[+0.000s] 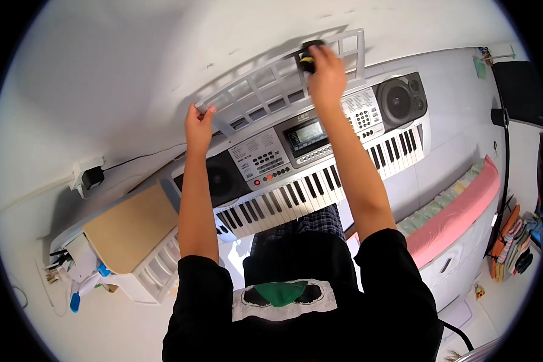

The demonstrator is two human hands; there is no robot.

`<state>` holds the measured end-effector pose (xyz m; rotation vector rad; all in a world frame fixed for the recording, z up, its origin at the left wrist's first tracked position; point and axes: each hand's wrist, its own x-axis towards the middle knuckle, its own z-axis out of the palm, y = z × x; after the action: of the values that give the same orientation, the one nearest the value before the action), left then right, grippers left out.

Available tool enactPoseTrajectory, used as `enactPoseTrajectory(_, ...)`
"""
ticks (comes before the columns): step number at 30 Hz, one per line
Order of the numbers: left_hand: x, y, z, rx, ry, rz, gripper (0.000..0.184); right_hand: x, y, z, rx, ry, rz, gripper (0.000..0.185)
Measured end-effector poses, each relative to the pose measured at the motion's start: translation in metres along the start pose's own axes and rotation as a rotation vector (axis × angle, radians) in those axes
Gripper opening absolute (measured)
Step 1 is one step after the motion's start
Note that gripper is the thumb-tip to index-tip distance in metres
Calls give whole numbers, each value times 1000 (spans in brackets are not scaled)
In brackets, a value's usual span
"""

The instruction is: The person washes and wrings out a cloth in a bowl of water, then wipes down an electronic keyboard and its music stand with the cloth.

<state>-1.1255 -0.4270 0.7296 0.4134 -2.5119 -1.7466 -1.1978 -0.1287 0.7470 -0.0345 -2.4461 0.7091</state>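
An electronic keyboard point(301, 192) with a small screen and dark speakers at both ends lies in front of me. Along its back edge rises a pale grid-like music rest point(264, 90), close to the wall. My left hand point(199, 128) is closed on the left upper corner of this rest, thumb and fingers pinching its edge. Near the right part of the rest, my right hand point(329, 78) grips a small black object with a yellow mark point(310, 55) against the bars. Its exact kind is hard to make out, as the fingers partly cover it.
A power adapter point(92, 178) is plugged into the wall at left, its cable running toward the keyboard. Below it is a tan board point(130, 229) over white drawers point(157, 271). On the right lies a pink roll of bedding point(458, 211); folded clothes point(513, 247) are farther right.
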Motion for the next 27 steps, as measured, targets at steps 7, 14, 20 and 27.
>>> enactPoseTrajectory(7, 6, -5, -7, 19, -44, -9, 12, 0, 5, -6, 8, -109, -35, 48)
enactPoseTrajectory(14, 3, -5, -5, 8, -28, -18, 26, 33, 53, -22, -73, -9, 62, 54)
enactPoseTrajectory(20, 3, 0, -4, -3, -23, -13, 19, 26, 43, -25, -27, -18, -61, 37)
enactPoseTrajectory(27, -1, 7, 1, 2, 10, -24, 16, -10, 77, -22, -59, -199, 115, 47)
